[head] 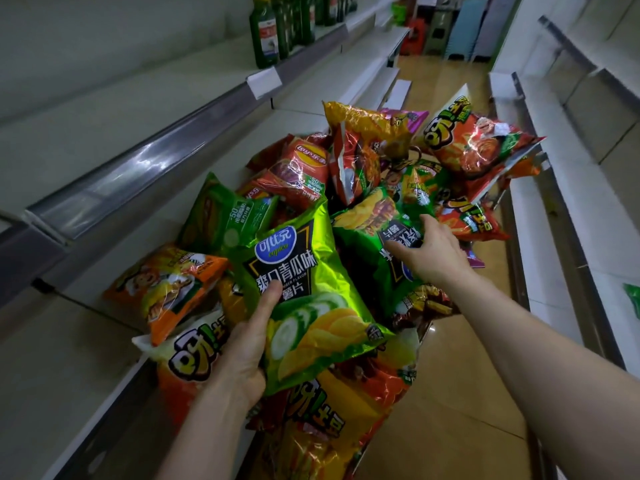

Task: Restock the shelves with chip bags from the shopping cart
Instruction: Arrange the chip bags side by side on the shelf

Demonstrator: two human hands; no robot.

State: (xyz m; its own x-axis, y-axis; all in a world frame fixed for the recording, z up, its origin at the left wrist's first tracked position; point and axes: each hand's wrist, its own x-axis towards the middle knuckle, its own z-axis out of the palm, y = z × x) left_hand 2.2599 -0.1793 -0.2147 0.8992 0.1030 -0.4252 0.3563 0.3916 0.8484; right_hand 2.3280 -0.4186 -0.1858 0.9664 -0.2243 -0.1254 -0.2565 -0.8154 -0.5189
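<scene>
A heap of chip bags fills the shopping cart in the middle of the aisle; the cart itself is almost wholly hidden under them. My left hand [247, 344] grips a lime-green cucumber-flavour chip bag [311, 303] by its lower left edge, thumb across the front. My right hand [429, 252] reaches onto a darker green chip bag [367, 237] lying to the right, its fingers curled onto the dark label. Red Lay's bags [301, 174], orange bags [166, 289] and a yellow bag [332, 420] lie around them.
Pale bare shelves [114, 109] run along the left, with green bottles [265, 32] further back on an upper shelf. More white shelving [568, 188] lines the right. A tan tiled floor [446, 403] runs down the aisle to stacked stools at the far end.
</scene>
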